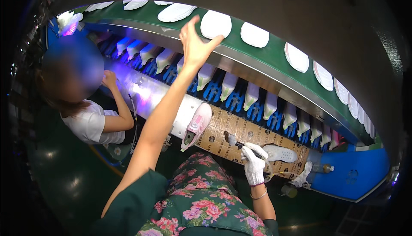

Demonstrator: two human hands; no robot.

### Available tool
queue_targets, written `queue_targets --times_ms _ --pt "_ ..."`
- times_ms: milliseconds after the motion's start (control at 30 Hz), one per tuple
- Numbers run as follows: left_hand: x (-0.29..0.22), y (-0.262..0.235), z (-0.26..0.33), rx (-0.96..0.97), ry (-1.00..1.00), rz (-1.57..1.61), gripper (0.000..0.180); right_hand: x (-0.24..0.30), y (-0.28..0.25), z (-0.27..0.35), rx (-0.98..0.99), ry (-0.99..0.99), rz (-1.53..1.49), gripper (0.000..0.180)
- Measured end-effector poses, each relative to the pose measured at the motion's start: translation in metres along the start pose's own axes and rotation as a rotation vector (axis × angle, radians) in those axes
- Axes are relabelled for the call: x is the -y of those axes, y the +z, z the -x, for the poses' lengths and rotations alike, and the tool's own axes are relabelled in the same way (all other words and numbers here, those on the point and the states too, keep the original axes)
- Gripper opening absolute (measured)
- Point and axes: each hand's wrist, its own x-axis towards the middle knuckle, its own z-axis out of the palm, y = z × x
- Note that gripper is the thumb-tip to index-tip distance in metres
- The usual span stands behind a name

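Note:
My left hand (196,47) is bare and stretched out to the green conveyor belt (274,51), thumb and fingers spread apart. It is at the near edge of a white shoe sole (216,24); whether the thumb touches the sole I cannot tell. In a white glove, my right hand (255,163) is closed round a brush (232,140) with a thin tube running from it. The bristles point left, over the cardboard (221,129). Just right of the glove lies a light grey sole (281,154). A pink and white shoe (197,125) rests at the cardboard's left end.
Several more white soles, such as one (254,34) right of my left hand, line the belt. Below it, shoes (251,96) hang toe down among blue holders (234,101). A co-worker (92,120) sits at left. A small bottle (324,168) and crumpled cloth (304,177) are at right.

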Motion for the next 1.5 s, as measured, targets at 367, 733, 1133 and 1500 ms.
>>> queue_targets --times_ms 367,733,1133,1500 --pt "0.065 0.060 -0.072 -0.002 0.132 -0.267 0.118 -0.014 0.009 0.006 -0.008 0.011 0.033 0.020" --pt "0.162 -0.128 -0.021 -0.154 -0.104 0.513 0.033 -0.021 -0.013 0.000 -0.026 0.076 -0.113 0.021" --pt "0.065 -0.195 0.150 0.150 -0.759 0.960 0.033 0.062 0.025 0.017 0.176 -0.045 -0.296 0.022" --pt "-0.033 -0.122 0.303 0.900 -1.311 1.682 0.069 0.076 0.049 0.036 0.424 -0.343 0.322 0.018"
